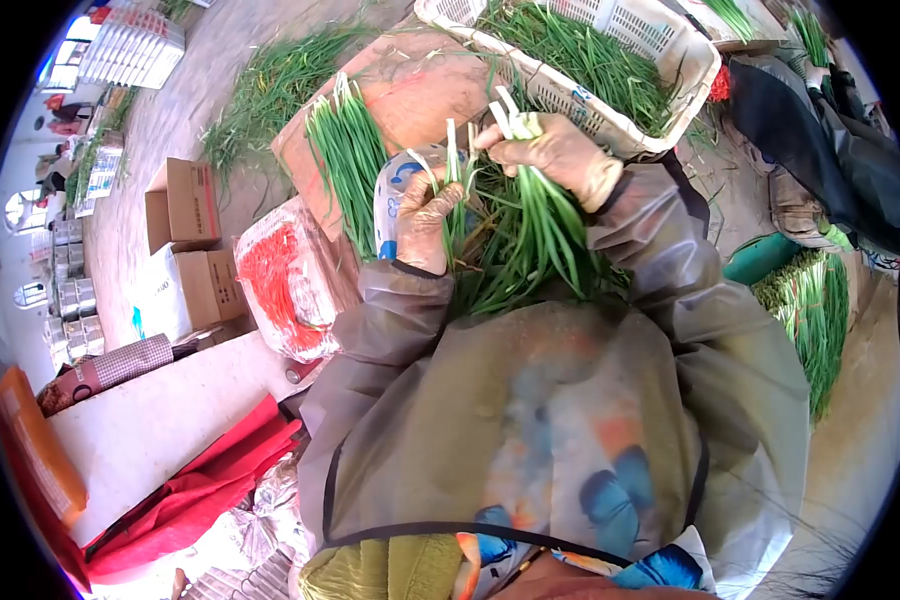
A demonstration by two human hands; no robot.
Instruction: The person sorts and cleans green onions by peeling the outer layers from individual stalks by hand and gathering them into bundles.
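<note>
My left hand (pixel 426 222), in a thin dirty glove, is closed on a few green stalks with white ends pointing up. To its right, my right hand (pixel 560 158), gloved too, grips a thicker bunch of green stalks (pixel 550 225), its white ends sticking out above the fingers. Loose greens (pixel 510 270) lie in my lap below both hands. A neat bundle of green stalks (pixel 348 165) rests on a reddish-brown board (pixel 420 90) to the left of my left hand.
A white plastic crate (pixel 685 75) holding greens stands at the upper right. Red ties (pixel 280 285) lie on a package at left, near cardboard boxes (pixel 185 205). More greens (pixel 280 85) are on the floor; bundled greens (pixel 820 320) stand at right, below a co-worker's dark-clothed legs (pixel 800 140).
</note>
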